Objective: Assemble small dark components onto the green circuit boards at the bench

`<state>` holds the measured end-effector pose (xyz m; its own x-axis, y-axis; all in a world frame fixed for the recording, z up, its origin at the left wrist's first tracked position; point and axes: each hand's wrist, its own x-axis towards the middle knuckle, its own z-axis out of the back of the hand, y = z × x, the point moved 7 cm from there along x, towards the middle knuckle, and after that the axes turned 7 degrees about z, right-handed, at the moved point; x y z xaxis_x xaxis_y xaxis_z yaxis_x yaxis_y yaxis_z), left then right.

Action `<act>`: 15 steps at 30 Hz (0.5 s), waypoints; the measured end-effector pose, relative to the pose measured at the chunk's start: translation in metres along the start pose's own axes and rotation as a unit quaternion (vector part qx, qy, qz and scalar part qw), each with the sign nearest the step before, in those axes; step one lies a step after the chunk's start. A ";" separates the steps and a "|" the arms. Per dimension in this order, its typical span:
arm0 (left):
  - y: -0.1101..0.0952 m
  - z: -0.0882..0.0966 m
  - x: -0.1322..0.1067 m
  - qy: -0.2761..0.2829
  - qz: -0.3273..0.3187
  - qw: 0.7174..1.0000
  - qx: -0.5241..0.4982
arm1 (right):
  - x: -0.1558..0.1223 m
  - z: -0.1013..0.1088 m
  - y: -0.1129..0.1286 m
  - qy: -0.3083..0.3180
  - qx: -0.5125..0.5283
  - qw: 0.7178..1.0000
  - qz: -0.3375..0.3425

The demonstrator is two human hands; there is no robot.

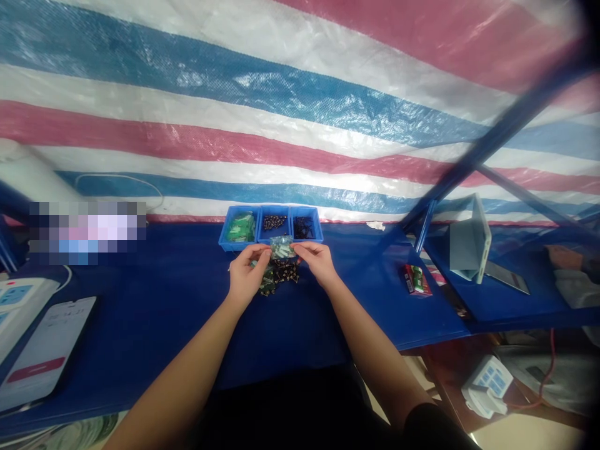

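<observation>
Left hand, right hand: pinch grips

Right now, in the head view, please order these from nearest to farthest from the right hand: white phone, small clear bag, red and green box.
1. small clear bag: pinched in the right hand, at its fingertips.
2. red and green box: off to the right side.
3. white phone: far left, near the edge of the view.

I'm looking at a makeshift small-parts workshop: a striped plastic tarp hangs as the back wall. A blue-covered bench carries three blue bins of tiny components, with a power strip and a phone at its left end.
</observation>
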<state>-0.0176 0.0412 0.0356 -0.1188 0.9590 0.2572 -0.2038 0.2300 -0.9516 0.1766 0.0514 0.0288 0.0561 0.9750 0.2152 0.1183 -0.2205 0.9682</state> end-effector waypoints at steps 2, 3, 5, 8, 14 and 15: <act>0.000 -0.001 0.000 0.000 0.001 1.000 0.014 | 0.000 0.000 -0.002 0.004 -0.013 1.000 0.011; 0.000 -0.001 0.000 -0.004 0.002 1.000 0.024 | 0.000 -0.001 -0.003 0.006 -0.015 1.000 0.017; 0.002 0.000 0.000 -0.013 0.007 0.999 0.037 | 0.000 -0.001 -0.005 0.009 -0.018 0.999 0.027; 0.005 0.000 0.000 -0.015 0.021 0.999 0.035 | 0.001 -0.001 -0.006 0.007 -0.024 0.998 0.049; 0.004 -0.002 0.000 0.008 0.040 0.999 0.030 | 0.002 0.001 -0.007 0.007 -0.024 0.999 0.022; 0.003 -0.002 0.000 0.010 0.039 0.999 0.029 | 0.001 0.001 -0.007 0.010 -0.020 1.000 0.015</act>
<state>-0.0162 0.0422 0.0326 -0.1177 0.9767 0.1792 -0.2506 0.1455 -0.9571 0.1764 0.0542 0.0219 0.0382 0.9686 0.2458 0.0774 -0.2482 0.9656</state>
